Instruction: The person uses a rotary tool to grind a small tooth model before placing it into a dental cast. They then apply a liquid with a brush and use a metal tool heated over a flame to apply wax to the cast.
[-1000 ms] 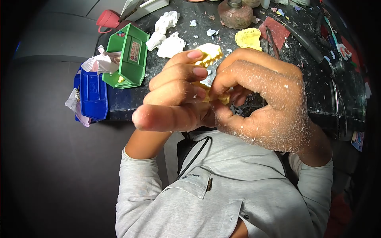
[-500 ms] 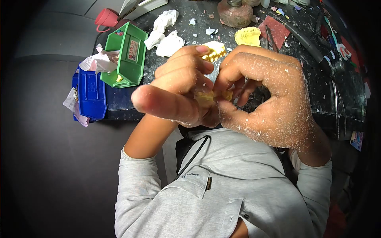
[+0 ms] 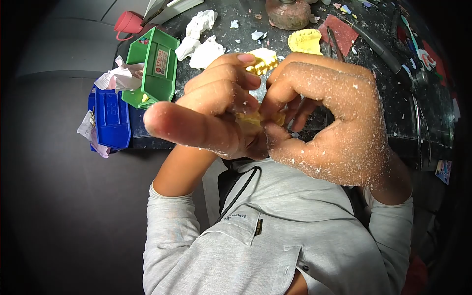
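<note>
Small yellow piece, irregular and hard-looking point(image 3: 250, 118), sits between the two hands: left hand point(image 3: 211, 108) closed round it with curled fingers, right hand point(image 3: 329, 113) pinching at its near side between thumb and forefinger; most of it hidden. Yellow cast with toothlike bumps point(image 3: 265, 61) shows just beyond the left fingertips, contact unclear. Right hand's skin speckled with pale grit. Farther off, yellow horseshoe-shaped cast point(image 3: 305, 41) beside flat red sheet point(image 3: 340, 34); crumpled white tissue point(image 3: 207, 53) near green plastic bin point(image 3: 164, 73).

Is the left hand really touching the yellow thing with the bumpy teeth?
Touching. The head view shows it: fingertips of the left hand lap over the edge of the toothed yellow piece, with no gap between.
</note>
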Action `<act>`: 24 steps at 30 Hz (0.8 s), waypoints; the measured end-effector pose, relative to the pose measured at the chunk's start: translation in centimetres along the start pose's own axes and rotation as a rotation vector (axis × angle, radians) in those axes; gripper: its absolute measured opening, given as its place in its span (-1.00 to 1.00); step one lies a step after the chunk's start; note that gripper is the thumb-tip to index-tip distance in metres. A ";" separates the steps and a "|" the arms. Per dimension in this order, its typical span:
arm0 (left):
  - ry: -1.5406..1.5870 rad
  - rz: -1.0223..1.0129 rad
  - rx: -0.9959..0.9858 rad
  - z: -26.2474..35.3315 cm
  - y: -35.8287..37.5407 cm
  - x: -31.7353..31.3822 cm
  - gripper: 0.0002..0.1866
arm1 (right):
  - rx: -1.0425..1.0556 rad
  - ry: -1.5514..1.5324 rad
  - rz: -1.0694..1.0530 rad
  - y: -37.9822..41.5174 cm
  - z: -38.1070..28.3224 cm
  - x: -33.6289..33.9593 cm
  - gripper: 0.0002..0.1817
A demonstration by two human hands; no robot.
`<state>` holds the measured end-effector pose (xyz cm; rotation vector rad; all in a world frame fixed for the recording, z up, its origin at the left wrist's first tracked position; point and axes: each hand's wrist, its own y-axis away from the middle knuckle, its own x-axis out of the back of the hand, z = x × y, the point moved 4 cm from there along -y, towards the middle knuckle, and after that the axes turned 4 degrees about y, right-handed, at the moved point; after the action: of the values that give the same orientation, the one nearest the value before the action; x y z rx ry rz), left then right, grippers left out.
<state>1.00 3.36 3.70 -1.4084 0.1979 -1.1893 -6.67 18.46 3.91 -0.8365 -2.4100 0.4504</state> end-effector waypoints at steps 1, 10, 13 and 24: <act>-0.004 -0.008 0.002 0.0 0.0 0.0 -0.63 | 0.004 0.009 -0.003 0.0 0.0 0.0 -0.73; 0.080 -0.055 0.037 -0.3 -0.3 0.0 -0.65 | -0.050 -0.024 -0.020 0.0 0.2 -0.1 -0.75; 0.137 -0.059 0.053 -0.7 -0.3 -0.1 -0.67 | -0.198 -0.151 -0.094 0.0 0.8 0.1 -0.79; 0.429 0.114 -0.070 -2.0 1.4 -3.4 -0.13 | -0.484 -0.453 -0.281 -0.8 3.0 0.1 -0.80</act>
<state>-1.33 4.15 0.33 -1.1690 0.6164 -1.3879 -8.87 17.57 1.94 -0.6106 -3.0695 -0.0747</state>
